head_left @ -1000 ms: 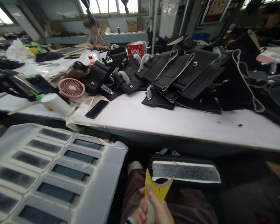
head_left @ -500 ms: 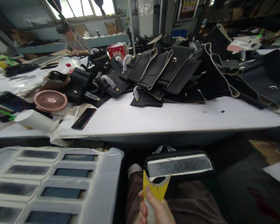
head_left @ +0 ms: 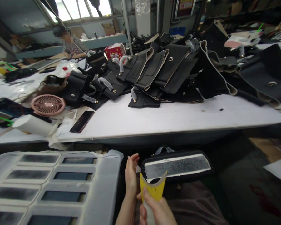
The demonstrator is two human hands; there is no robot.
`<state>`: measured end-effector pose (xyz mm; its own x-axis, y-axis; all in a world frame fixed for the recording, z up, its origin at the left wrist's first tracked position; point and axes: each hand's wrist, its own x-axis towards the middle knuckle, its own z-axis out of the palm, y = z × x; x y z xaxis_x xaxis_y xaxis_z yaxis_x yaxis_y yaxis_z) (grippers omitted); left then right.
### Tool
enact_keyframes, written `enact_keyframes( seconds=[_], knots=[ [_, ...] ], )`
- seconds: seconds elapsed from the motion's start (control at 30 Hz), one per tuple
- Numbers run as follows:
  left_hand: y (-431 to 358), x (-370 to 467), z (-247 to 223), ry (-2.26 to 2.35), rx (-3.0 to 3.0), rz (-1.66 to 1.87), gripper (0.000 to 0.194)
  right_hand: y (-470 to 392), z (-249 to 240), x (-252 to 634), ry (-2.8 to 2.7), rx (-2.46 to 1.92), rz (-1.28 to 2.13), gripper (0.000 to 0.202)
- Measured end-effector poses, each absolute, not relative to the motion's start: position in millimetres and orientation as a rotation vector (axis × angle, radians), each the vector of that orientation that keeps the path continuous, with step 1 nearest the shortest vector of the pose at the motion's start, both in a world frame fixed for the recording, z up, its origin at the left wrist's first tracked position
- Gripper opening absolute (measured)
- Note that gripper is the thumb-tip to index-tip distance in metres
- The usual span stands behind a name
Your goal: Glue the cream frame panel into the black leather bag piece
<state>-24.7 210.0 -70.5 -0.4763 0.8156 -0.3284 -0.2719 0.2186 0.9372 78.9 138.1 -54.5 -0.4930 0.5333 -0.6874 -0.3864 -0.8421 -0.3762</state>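
My right hand (head_left: 157,212) grips the white handle of a yellow scraper (head_left: 152,187), blade up, low in the middle of the view. My left hand (head_left: 130,173) is raised just left of the scraper, fingers straight and apart, holding nothing. Right behind the scraper, a black bag panel (head_left: 176,165) with a grey strip edged in white lies across my lap.
A white template board (head_left: 103,187) with several rectangular cut-outs sits at lower left. The white table (head_left: 168,118) carries piles of black bags (head_left: 159,68), a pink fan (head_left: 48,105), a phone (head_left: 81,121) and a white roll (head_left: 31,125). Another person (head_left: 71,45) works at the far end.
My left hand has come up into view beside the scraper. The view has shifted a little to the right; the scraper and the panel on my lap stay put.
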Motion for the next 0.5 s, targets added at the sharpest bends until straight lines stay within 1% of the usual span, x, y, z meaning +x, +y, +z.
enact_keyframes(
  seconds=[0.07,0.1,0.2,0.5],
  knots=[
    [211.2,-19.1,-60.9,1.483,0.707,1.332,0.057,138.6,-54.2,79.6,-0.223,-1.153,2.339,0.064],
    [211.9,-15.9,-56.0,1.468,0.811,1.249,0.059,138.8,-54.5,80.1,-0.229,-1.15,2.355,0.063],
    [215.0,-7.4,-45.8,1.525,1.001,1.076,0.053,139.3,-59.2,82.7,-0.268,-1.117,2.402,0.063],
    [216.1,-0.6,-47.3,1.672,0.991,1.029,0.055,145.1,-72.6,96.0,-0.392,-0.984,2.48,0.061]
  ],
)
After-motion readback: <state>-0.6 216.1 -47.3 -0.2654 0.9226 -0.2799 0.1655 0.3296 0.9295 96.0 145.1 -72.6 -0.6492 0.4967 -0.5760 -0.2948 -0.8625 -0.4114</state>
